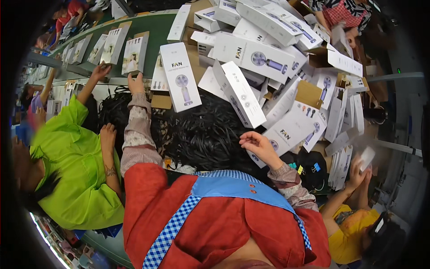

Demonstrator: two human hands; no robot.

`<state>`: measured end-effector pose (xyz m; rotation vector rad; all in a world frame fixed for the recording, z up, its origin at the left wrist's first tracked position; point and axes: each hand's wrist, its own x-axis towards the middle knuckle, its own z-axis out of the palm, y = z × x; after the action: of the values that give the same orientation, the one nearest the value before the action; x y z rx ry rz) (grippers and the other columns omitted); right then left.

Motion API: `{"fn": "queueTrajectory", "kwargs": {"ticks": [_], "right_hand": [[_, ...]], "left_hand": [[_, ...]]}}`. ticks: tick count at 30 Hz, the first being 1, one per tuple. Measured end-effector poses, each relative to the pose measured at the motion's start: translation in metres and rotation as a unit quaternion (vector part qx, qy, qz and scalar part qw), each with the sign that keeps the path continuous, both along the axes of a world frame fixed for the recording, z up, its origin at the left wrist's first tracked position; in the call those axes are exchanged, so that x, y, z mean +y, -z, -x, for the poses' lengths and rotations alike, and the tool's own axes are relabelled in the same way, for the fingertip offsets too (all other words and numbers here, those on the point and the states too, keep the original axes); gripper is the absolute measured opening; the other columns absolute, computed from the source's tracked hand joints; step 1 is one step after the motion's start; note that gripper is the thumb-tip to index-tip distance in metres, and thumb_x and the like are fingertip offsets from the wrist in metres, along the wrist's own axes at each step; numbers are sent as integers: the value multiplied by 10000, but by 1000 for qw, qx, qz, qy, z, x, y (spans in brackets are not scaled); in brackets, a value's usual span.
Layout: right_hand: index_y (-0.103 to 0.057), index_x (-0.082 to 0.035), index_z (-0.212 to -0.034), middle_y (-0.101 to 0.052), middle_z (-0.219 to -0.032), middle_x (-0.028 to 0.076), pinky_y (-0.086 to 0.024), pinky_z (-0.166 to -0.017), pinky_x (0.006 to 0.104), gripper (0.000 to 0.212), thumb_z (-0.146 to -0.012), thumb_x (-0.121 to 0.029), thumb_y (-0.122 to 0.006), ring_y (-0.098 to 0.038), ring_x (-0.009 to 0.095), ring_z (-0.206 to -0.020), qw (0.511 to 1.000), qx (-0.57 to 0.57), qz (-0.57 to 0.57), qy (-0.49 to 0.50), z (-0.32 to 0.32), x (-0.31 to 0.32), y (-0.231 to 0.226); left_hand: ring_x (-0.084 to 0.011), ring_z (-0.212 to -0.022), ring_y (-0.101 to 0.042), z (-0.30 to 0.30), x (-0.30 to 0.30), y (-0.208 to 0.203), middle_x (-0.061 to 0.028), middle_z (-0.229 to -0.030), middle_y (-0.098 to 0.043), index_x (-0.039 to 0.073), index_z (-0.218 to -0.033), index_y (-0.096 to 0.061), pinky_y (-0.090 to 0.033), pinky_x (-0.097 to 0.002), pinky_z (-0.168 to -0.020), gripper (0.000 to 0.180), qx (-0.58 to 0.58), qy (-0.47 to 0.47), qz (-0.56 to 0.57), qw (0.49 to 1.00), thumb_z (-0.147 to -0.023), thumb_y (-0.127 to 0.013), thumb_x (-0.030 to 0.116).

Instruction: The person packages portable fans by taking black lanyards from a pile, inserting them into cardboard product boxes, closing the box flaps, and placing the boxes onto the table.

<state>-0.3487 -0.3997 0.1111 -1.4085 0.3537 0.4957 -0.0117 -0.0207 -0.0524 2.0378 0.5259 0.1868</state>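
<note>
Past the cords [201, 130], one lined-up box [134, 51] is being touched by the left hand [136, 84], grip unclear; a box heap [251, 56] is waiting, the right hand [263, 147] half-open, empty.

White fan cartons [179, 74]: formed of thin cardboard, finished smooth with slight sheen
Brown carton flap [309, 93]: seen as plain matt cardboard
Black cords [208, 132]: covered in glossy, plastic-looking sheathing
Green conveyor belt [156, 28]: surfaced smooth and matt
Blue apron [220, 186]: sewn from matt cloth
</note>
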Motion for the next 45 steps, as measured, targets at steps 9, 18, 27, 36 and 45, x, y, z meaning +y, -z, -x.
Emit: {"fn": "queueTrajectory", "kwargs": {"ticks": [9, 18, 27, 36, 45], "right_hand": [[-564, 18, -1043, -619, -949, 65, -469, -803, 231, 198, -864, -65, -578, -600, 116, -897, 998, -55, 41, 8, 60, -13, -29], [-571, 22, -1030, -613, -953, 58, -467, -811, 246, 193, -856, -60, -585, -596, 121, -879, 996, -85, 11, 12, 107, -4, -37], [-579, 38, -1006, -628, -900, 66, -479, -750, 228, 178, -855, -57, -576, -605, 113, -825, 988, -117, -22, 96, 133, -16, -25], [-510, 6, -1173, -596, -1074, 103, -465, -809, 253, 400, -811, -108, -633, -581, 143, -971, 985, -161, 23, 65, 123, -8, -18], [-572, -13, -1107, -588, -1062, 108, -421, -894, 314, 331, -797, -109, -634, -553, 200, -997, 938, -341, 49, -46, 48, 51, -46]], "left_hand": [[-179, -872, -530, 220, -111, -109, -73, -979, -544, 29, -1077, -575, -433, -288, -783, 346, -92, 175, 129, 972, -736, -626, 14], [-262, -828, -499, 283, -183, -113, -90, -823, -523, 82, -907, -658, -443, -334, -764, 210, -152, 595, -214, 760, -724, -586, 9], [-259, -817, -521, 275, -167, -121, -64, -784, -539, 72, -792, -642, -467, -349, -729, 61, -201, 559, -241, 767, -739, -615, 54], [-253, -788, -533, 302, -172, -192, -63, -769, -558, 46, -791, -632, -457, -341, -703, 63, -224, 538, -167, 796, -730, -643, 31], [-216, -762, -541, 331, -187, -315, -95, -781, -557, -1, -839, -630, -416, -279, -704, 162, -213, 585, 57, 780, -704, -583, -78]]}}
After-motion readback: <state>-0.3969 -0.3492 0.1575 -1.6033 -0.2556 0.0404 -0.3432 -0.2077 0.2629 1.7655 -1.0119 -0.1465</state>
